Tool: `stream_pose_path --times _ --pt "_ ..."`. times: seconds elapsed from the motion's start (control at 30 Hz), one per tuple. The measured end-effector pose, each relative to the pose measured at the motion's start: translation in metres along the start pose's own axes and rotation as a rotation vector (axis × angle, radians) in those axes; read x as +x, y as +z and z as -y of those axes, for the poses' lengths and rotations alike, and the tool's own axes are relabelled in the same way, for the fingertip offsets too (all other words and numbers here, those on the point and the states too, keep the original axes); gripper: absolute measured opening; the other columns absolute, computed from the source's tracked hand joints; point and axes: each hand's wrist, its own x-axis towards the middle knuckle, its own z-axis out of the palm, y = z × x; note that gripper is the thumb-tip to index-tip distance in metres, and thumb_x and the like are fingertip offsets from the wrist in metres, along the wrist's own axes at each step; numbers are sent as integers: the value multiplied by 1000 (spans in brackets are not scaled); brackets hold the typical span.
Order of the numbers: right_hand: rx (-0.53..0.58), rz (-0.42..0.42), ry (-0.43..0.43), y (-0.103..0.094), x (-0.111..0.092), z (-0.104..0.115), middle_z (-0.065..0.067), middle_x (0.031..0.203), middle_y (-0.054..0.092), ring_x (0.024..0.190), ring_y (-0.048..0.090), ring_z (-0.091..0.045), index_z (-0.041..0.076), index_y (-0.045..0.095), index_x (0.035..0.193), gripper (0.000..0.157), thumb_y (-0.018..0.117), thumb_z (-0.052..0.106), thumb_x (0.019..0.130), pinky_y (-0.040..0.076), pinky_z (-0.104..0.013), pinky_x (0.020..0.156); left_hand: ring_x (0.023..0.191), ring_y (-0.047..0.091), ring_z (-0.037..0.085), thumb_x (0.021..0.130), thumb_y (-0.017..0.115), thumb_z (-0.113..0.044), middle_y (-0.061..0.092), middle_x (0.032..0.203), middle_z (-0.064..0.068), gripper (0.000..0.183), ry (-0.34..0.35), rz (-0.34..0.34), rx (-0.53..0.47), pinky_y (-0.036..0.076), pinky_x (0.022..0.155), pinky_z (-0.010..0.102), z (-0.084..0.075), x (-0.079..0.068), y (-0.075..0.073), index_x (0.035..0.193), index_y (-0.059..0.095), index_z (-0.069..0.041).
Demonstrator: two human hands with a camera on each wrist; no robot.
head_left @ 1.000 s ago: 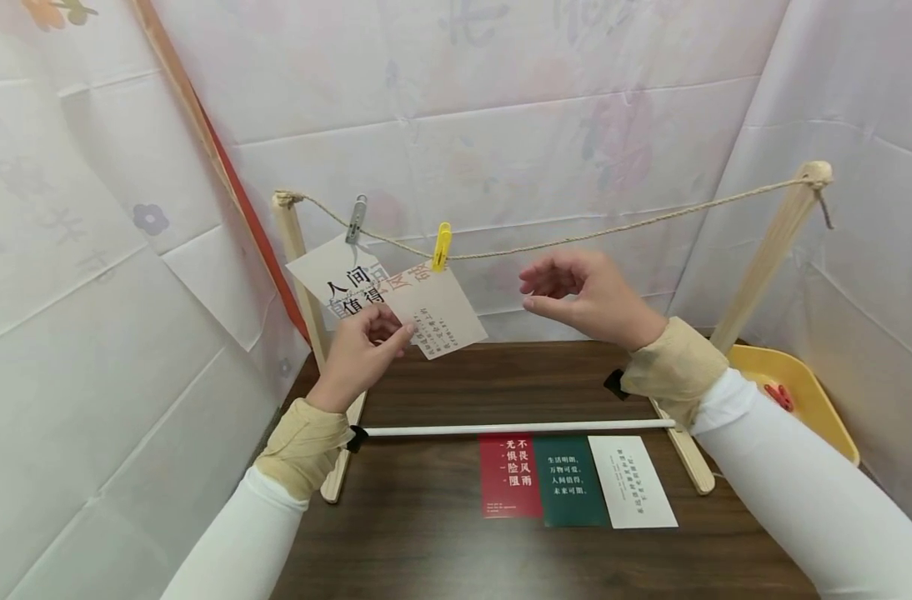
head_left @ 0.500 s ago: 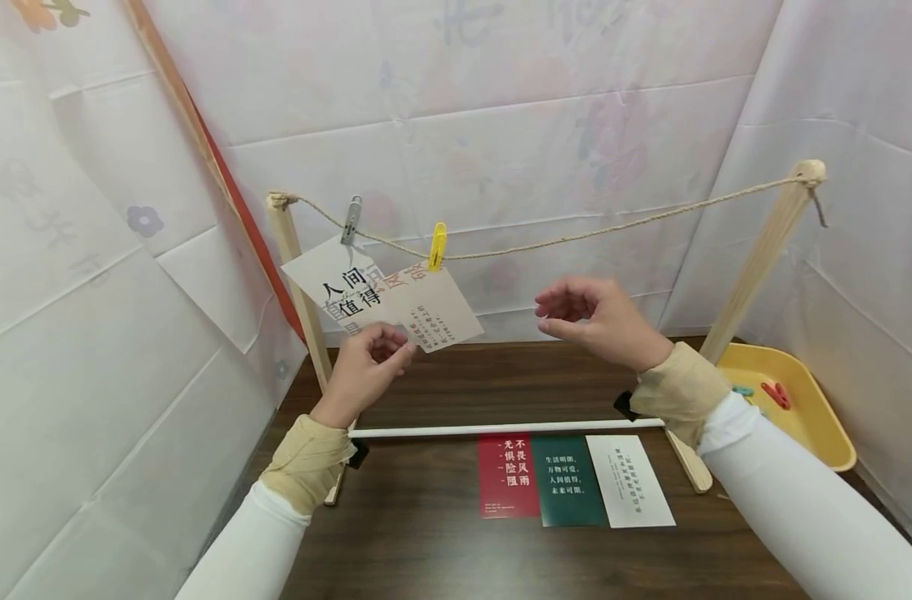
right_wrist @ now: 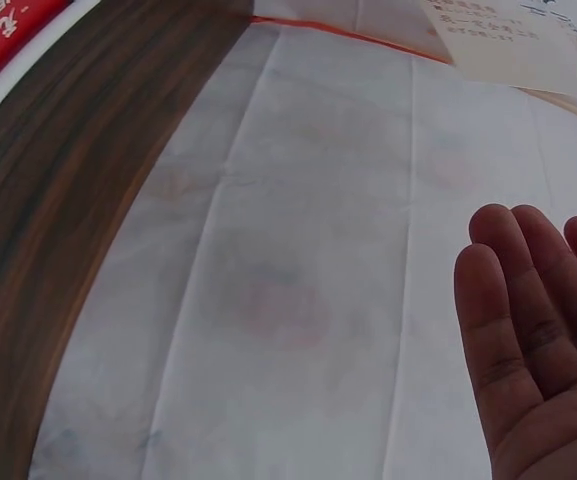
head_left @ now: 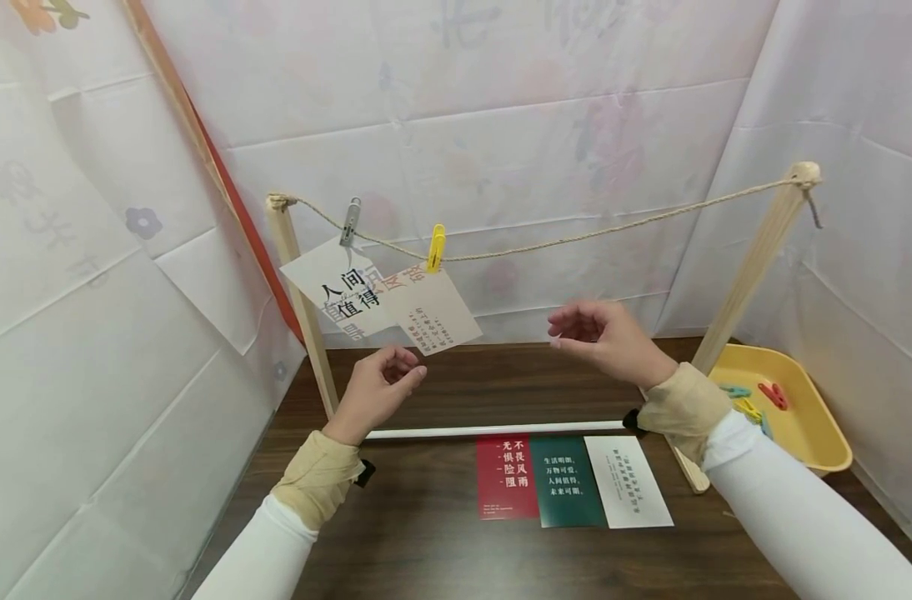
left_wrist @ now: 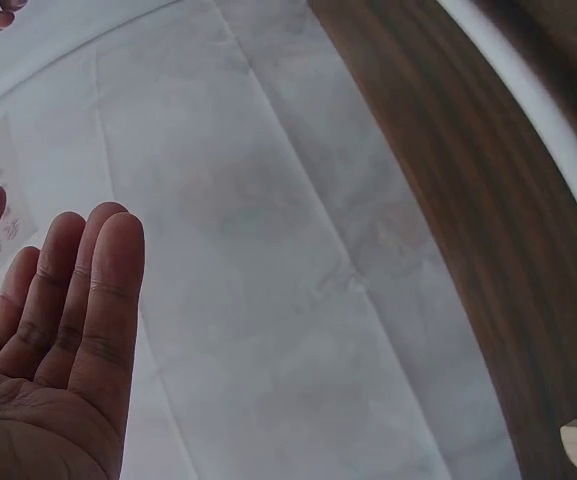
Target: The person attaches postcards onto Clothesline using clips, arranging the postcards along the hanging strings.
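My left hand [head_left: 378, 385], fingers released, is near the beige card's [head_left: 450, 307] lower corner; my right hand [head_left: 612, 340], released too, is below the rope [head_left: 561, 242].

Head camera looks forward and down at hanging cards [head_left: 448, 302]; both closer wrist cameras face the white sheet [left_wrist: 238, 250].

Yellow clip [head_left: 436, 249], grey clip [head_left: 350, 222], black-lettered white card [head_left: 334, 277]

Rm under rope [head_left: 591, 234] betw. hung card [head_left: 448, 304] & R post [head_left: 762, 254] (low rod [head_left: 493, 431] blocks).
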Motion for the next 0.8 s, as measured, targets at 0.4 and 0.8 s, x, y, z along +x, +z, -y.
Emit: stream_pose_path --times 0.4,0.8 --pt "-8 14 90 0 -19 -24 -20 111 79 93 74 -7 -5 73 123 28 80 2 96 60 -22 80 82 69 15 100 79 -18 78 93 7 17 -5 44 9 56 77 27 10 -9 17 107 72 -4" --pt "-26 -19 125 -4 -36 -44 -20 111 78 93 73 -6 -4 73 122 27 80 2 96 60 -22 80 82 69 13 99 80 -14 78 93 6 16 -2 112 32 57 76 27 19 -15 37 107 72 -3"
